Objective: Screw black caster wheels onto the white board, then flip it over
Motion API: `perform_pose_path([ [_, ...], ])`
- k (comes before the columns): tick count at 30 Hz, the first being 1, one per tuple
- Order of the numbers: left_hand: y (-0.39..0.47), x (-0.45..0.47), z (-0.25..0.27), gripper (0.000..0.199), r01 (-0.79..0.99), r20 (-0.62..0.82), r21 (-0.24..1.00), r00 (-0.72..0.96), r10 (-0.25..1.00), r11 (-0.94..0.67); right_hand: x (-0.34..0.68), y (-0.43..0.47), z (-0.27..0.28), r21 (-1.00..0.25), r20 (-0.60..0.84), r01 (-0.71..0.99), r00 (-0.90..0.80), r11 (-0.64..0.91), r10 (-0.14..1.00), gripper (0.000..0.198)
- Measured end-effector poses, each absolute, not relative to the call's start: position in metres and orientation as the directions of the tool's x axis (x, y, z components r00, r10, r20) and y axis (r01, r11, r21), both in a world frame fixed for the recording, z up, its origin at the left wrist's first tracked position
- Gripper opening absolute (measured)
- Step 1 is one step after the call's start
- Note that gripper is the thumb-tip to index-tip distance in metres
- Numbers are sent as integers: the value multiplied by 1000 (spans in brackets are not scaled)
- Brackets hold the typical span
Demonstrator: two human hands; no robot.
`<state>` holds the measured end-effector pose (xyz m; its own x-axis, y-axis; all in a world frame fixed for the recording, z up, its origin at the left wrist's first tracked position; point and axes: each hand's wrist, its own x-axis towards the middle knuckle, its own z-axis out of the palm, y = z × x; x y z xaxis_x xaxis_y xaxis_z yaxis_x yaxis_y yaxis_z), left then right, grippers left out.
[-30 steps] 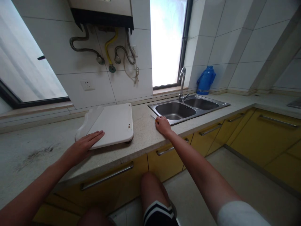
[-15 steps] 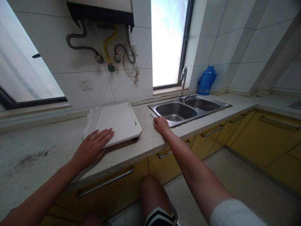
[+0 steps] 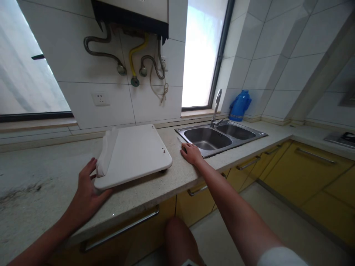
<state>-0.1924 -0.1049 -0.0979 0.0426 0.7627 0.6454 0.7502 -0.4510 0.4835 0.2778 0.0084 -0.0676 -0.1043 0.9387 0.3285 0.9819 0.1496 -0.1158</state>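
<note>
A white board (image 3: 135,155) with rounded corners lies on the counter, raised slightly on dark feet. Small pegs stand near its right edge, and a crumpled white strip (image 3: 107,153) runs along its left side. My left hand (image 3: 88,186) is curled round the board's near left corner, thumb along the front edge and fingers at the left side. Beside the sink (image 3: 192,144), my right hand (image 3: 191,152) rests on the counter with bent fingers. From under them pokes a thin pale piece (image 3: 181,140); the rest of it is hidden.
A chrome faucet (image 3: 216,109) rises behind the double sink, with a blue thermos-like jug (image 3: 240,106) in the corner. Hoses hang below a water heater (image 3: 133,18). Yellow drawers (image 3: 199,199) with metal handles line the counter front; a stove edge (image 3: 342,137) shows at right.
My left hand has slid off the board's top to its near left corner. My right hand stays beside the sink, its fingers slightly flatter. The view has tilted up a little.
</note>
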Motion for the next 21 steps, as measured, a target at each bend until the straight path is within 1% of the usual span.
perform_pose_path([
  [3, -99, -200, -101, 130, 630, 523, 689, -90, 848, -358, 277, 9, -68, -125, 320, 982, -96, 142, 943, 43],
  [4, -97, -203, -101, 130, 593, 465, 740, -111, 878, -317, 277, 9, -68, -129, 318, 982, -92, 140, 943, 44],
  [6, -94, -206, -101, 120, 568, 366, 788, -120, 923, -238, 277, 9, -69, -136, 317, 981, -87, 136, 945, 45],
  [8, -94, -206, -98, 103, 610, 322, 769, -115, 940, -189, 277, 9, -69, -140, 315, 981, -82, 132, 945, 45],
  [10, -97, -203, -94, 95, 658, 324, 733, -112, 939, -174, 278, 8, -69, -142, 315, 982, -76, 126, 946, 45],
  [17, -109, -194, -77, 87, 693, 323, 700, -93, 942, -172, 278, 11, -73, -147, 326, 983, -57, 110, 944, 48],
  [21, -110, -193, -74, 84, 731, 344, 661, -91, 935, -171, 279, 12, -74, -158, 319, 982, -52, 107, 946, 49],
])
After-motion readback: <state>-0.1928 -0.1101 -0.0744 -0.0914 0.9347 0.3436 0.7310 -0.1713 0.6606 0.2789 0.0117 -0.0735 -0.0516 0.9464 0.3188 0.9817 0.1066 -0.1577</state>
